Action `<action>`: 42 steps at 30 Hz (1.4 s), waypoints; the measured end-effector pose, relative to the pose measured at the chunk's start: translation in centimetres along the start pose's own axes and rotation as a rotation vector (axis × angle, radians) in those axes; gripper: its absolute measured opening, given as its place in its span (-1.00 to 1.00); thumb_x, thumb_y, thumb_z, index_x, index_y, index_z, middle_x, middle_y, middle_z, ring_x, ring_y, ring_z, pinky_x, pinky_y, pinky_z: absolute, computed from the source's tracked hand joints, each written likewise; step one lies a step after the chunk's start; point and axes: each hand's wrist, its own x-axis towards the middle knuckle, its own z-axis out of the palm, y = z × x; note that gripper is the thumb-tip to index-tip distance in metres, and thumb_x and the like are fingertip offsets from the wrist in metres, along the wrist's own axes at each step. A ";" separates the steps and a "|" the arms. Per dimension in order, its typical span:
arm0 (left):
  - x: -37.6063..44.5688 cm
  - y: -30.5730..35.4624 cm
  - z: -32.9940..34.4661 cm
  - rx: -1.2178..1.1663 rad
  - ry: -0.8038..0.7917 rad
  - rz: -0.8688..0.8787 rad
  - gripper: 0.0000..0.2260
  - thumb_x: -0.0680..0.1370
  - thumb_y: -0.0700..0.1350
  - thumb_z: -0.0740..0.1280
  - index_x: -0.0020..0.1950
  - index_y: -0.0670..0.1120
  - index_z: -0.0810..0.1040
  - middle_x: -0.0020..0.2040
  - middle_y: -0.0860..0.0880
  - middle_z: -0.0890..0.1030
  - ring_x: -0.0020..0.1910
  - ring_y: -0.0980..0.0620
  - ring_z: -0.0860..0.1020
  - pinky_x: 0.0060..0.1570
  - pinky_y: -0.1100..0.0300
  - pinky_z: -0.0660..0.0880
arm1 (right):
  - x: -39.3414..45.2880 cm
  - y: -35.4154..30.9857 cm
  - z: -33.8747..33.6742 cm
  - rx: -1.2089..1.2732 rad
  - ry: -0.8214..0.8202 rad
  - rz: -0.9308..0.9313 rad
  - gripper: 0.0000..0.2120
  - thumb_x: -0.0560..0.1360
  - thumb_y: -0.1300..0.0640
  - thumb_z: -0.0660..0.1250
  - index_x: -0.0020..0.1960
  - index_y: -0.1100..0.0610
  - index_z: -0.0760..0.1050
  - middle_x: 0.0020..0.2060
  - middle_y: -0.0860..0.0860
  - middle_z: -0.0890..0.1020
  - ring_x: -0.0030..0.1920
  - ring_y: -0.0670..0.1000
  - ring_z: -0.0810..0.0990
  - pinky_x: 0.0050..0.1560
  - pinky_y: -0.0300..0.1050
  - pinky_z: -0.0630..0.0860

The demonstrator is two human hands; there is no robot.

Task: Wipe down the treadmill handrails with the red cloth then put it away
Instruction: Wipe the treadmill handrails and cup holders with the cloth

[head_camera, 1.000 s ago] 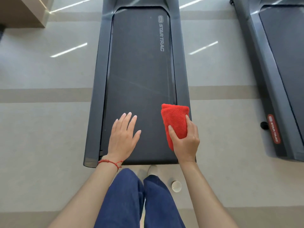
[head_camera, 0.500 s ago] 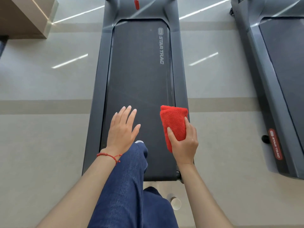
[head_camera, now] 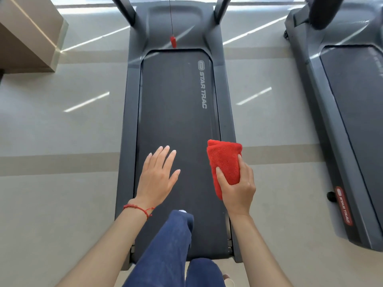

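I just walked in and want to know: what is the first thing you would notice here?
The bright red cloth jumps out first, folded and held in the right hand above the right side of the dark treadmill. The left hand is spread flat over the belt, with a red bracelet on the wrist. A little red clip dangles on a cord at the far end.

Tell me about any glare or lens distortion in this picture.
Head view: bright streaks of reflected light cross the glossy floor and the treadmill hood; the wide-angle lens bows the second treadmill at the right edge; the cloth and both hands look sharp.
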 end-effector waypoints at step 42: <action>29.9 7.7 -18.5 -0.074 0.139 0.396 -0.54 0.54 0.00 0.12 0.30 -0.27 0.45 0.28 -0.25 0.49 0.30 -0.24 0.41 0.28 -0.20 0.32 | 24.5 -16.6 -6.5 0.018 0.326 -0.060 -0.40 0.36 -0.14 0.35 0.29 0.16 0.41 0.01 0.11 0.56 -0.05 0.07 0.55 -0.06 -0.04 0.54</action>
